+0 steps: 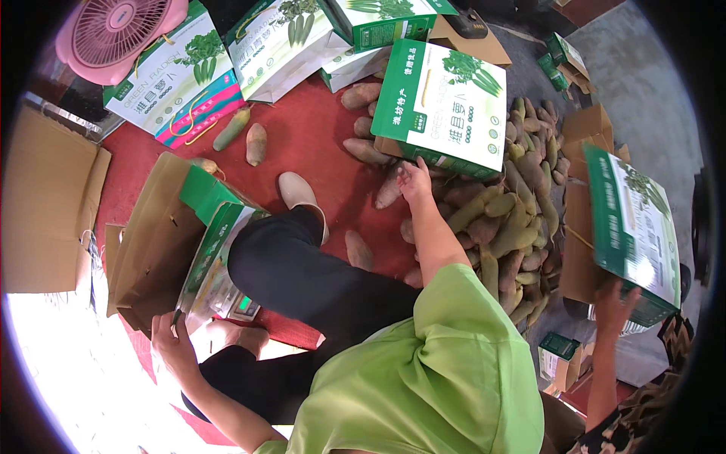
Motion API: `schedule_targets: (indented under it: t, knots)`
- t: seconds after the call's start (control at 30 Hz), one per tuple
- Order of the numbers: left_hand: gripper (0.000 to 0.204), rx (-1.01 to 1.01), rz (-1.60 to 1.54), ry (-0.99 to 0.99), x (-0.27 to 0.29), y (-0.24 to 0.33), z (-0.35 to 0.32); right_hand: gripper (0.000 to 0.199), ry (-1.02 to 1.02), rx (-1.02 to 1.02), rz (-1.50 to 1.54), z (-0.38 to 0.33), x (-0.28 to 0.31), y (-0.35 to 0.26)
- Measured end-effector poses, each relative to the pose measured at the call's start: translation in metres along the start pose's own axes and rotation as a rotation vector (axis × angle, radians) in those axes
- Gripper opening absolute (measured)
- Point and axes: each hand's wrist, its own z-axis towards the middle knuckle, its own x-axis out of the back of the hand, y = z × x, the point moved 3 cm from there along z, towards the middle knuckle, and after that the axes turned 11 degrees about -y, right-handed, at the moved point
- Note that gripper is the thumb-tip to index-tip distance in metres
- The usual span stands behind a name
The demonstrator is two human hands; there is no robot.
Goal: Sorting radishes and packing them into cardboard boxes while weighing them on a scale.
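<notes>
- At the far left of the floor [302, 129], on the red mat, a pink fan [117, 30] sits in the top corner, with a flat brown carton [45, 212] below it.
- Our left hand [175, 340] is low on the left, its grip closed on the near edge of an open box [162, 242] with a green flap; the box lies just above and right of that hand and touches it.
- A small scale [243, 306] shows just right of that hand, partly under the box.
- Two loose radishes [246, 136] lie on the mat past the box, below a row of green-and-white printed boxes.
- Our right hand [414, 180] reaches out across the middle, fingers curled down onto a root [389, 193] at the near edge of the pile; we cannot tell whether the grip has fully closed on it.
- That root's long axis runs from the hand down and to the left, its far end tucked under a green box [446, 106] standing on the heap.
- The right hand is by far the nearer one to the root; the left is well apart, busy with the open box.
- The pile [522, 219] spreads right of the hand, toward the grey floor.
- At the far right, another person's hand [616, 303] holds up a green box from below.
</notes>
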Motion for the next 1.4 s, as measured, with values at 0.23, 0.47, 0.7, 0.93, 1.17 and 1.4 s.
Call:
schedule_targets:
  t: [0.23,0.47,0.7,0.93,1.17,1.4]
  knots:
    - [0.008,0.006,-0.040,0.019,0.000,0.003,0.000,0.025,-0.171,-0.136,0.554,0.034,-0.004,-0.003]
    - [0.006,0.069,-0.023,0.012,0.001,0.003,0.001,0.017,-0.406,0.218,0.473,-0.066,-0.094,-0.071]
    - [0.008,0.089,0.000,0.007,0.005,0.002,0.001,0.010,-0.676,0.251,0.511,-0.178,-0.149,-0.097]
    - [0.007,0.105,-0.001,0.011,0.006,0.005,-0.001,0.017,-0.920,0.177,0.432,-0.245,-0.184,-0.071]
    - [0.007,0.108,0.008,0.017,0.007,0.003,-0.001,0.025,-1.110,0.277,0.215,-0.263,-0.228,-0.072]
    - [0.008,0.126,0.056,0.019,0.010,0.010,0.002,0.029,-0.934,0.165,-0.064,-0.090,-0.343,-0.104]
